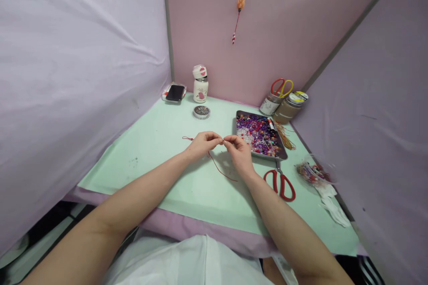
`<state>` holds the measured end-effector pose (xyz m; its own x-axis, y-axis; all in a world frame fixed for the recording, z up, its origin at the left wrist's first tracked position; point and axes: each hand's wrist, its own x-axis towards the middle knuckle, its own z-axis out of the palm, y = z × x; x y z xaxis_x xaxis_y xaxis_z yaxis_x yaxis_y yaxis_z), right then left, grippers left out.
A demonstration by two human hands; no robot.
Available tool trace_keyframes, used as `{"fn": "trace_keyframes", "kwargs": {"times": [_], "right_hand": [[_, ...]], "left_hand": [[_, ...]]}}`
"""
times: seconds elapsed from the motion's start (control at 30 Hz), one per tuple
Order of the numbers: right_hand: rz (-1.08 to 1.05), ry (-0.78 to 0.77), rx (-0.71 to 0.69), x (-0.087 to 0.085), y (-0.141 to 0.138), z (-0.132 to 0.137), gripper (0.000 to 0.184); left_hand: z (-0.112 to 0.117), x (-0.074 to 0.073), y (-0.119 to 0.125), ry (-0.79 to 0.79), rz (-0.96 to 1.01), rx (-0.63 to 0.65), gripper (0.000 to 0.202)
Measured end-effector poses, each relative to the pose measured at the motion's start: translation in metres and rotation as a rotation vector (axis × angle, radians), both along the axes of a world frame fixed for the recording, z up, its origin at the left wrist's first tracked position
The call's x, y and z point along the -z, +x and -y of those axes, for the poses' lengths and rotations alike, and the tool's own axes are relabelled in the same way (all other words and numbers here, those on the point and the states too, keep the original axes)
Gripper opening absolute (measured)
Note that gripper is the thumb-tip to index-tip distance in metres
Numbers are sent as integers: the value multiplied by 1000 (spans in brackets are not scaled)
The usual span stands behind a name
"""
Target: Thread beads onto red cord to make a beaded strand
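My left hand [204, 143] and my right hand [240, 150] meet fingertip to fingertip over the green mat [160, 142]. Both are closed in a pinch on a thin red cord [219, 170]. One end of the cord trails left on the mat; the other loops down under my right wrist. What is pinched at the fingertips besides the cord is too small to make out. A metal tray [284, 153] full of purple, pink and clear beads lies just right of my right hand.
Red-handled scissors [281, 184] lie below the tray. A small round tin [201, 111], a white bottle [200, 84] and a phone [175, 93] sit at the back. Two jars [284, 106] hold scissors at the back right. A bag of finished pieces [314, 173] rests at the right. A beaded tassel [240, 6] hangs on the wall.
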<state>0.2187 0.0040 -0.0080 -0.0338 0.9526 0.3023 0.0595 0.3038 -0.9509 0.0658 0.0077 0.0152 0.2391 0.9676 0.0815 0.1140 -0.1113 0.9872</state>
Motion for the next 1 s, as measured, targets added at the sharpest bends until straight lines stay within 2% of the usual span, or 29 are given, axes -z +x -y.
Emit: {"fn": "trace_keyframes", "kwargs": {"times": [0.2, 0.5, 0.9, 1.0], "right_hand": [[2, -3, -11, -1, 0, 1, 19], [85, 50, -8, 2, 1, 0, 18], [108, 117, -2, -2, -2, 3, 16], [97, 86, -17, -1, -3, 1, 18]], "left_hand": [[-1, 2, 0, -48, 43, 20, 23], [-3, 3, -1, -245, 262, 87, 27], [-5, 7, -3, -314, 320, 86, 31], [-5, 6, -5, -336, 307, 111, 30]]}}
